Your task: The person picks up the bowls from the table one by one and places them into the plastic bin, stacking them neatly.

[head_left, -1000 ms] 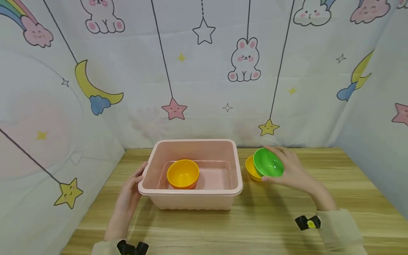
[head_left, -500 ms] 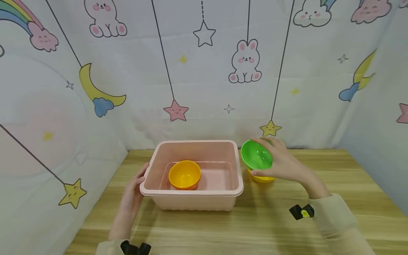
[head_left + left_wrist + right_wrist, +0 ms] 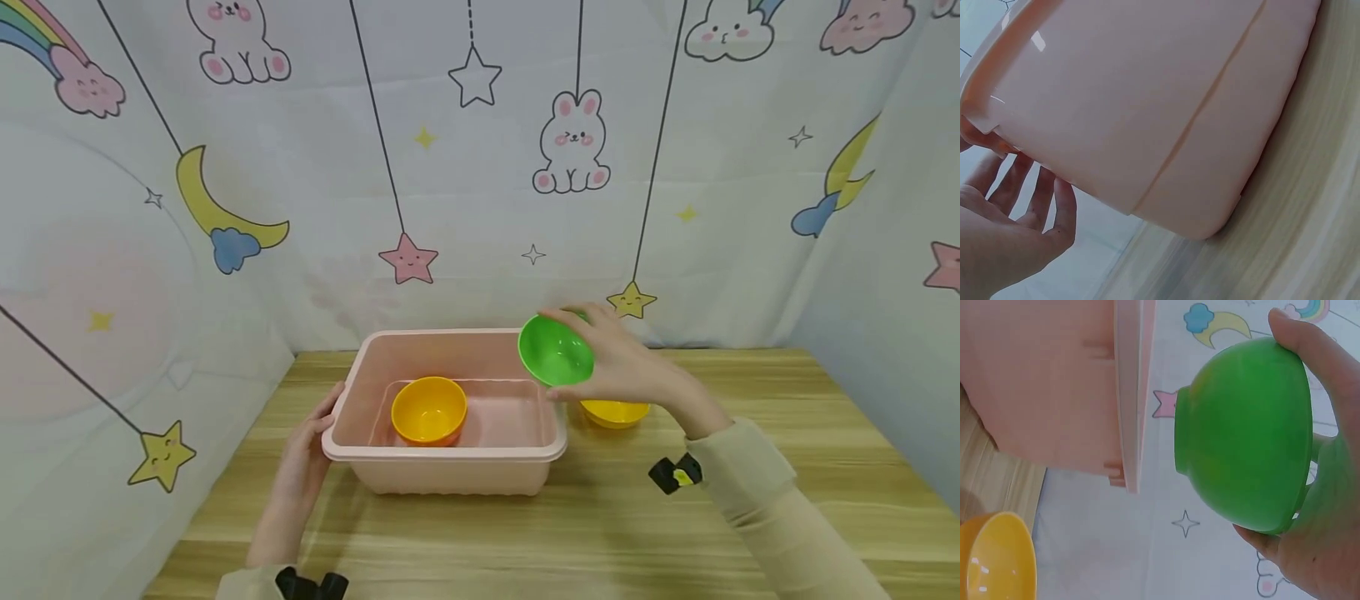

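Observation:
My right hand point(image 3: 618, 358) grips a green bowl point(image 3: 555, 350) by its rim, thumb on one side and fingers on the other. The bowl is tilted, overlapping the right rim of a pink plastic basin point(image 3: 450, 477) in the head view. From the right wrist, the green bowl's point(image 3: 1247, 434) outside and foot show beside the basin's rim point(image 3: 1127, 394). At the basin's left side, my left hand point(image 3: 303, 454) holds the edge, its bent fingers point(image 3: 1041, 194) against the rim. Inside the basin sits a yellow bowl point(image 3: 431, 408), orange at its lower part.
Another yellow bowl point(image 3: 615, 413) stands on the wooden table point(image 3: 570, 542) right of the basin, partly hidden by my right hand. A white cloth point(image 3: 480, 208) printed with stars, moons and rabbits hangs behind the table and along both sides.
My right hand has lifted the green bowl from over the yellow bowl on the table and carried it left and up to the basin's right rim. My left hand stays at the basin.

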A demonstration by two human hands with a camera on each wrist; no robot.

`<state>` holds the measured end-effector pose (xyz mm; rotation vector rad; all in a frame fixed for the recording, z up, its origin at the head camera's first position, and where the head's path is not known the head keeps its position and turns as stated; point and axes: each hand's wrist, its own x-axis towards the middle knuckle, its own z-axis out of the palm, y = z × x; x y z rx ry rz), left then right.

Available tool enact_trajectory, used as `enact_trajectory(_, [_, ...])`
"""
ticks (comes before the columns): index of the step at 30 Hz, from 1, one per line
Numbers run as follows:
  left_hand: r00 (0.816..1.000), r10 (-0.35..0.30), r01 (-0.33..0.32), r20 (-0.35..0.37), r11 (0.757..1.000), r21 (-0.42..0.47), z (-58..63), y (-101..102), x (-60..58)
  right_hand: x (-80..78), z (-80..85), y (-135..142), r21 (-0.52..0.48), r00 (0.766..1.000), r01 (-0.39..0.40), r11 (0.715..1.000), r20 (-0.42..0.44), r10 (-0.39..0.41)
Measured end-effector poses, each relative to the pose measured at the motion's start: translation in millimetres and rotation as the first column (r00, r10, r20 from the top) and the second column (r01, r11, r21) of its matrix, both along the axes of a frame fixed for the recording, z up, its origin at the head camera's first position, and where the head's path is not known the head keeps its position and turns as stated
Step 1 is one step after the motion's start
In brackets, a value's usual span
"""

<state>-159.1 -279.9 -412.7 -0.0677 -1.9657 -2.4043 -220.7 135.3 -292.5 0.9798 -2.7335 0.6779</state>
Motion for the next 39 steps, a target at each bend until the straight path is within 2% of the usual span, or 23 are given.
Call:
enact_trajectory(7, [1.000,-0.001,0.001,0.011,1.000,0.010,0.9,-1,-0.3,-8.0,3.8,-20,0.048,0.999,-0.019,0.999,0.033,0.017])
enact_trajectory(20, [0.999,-0.007,0.006,0.042,1.000,0.010,2.0,1,-2.8,-30.1,9.9,-51,0.049,0.990,-0.069,0.996,0.122,0.063])
enact_trajectory(28, [0.998,-0.002,0.001,0.060,1.000,0.015,0.9,0,-4.1,-34.8,12.9,-72,0.085,0.981,-0.106,0.991,0.173,0.090])
enact_trajectory(35, [0.997,0.002,-0.001,0.073,1.000,-0.006,1.6,-1,-3.7,-43.8,13.0,-86,0.113,0.980,-0.126,0.985,0.169,0.106])
enact_trajectory(39, [0.997,-0.002,0.001,0.072,1.000,0.010,2.4,-1,-3.9,-49.3,11.7,-92,0.133,0.980,-0.120,0.984,0.176,0.096])
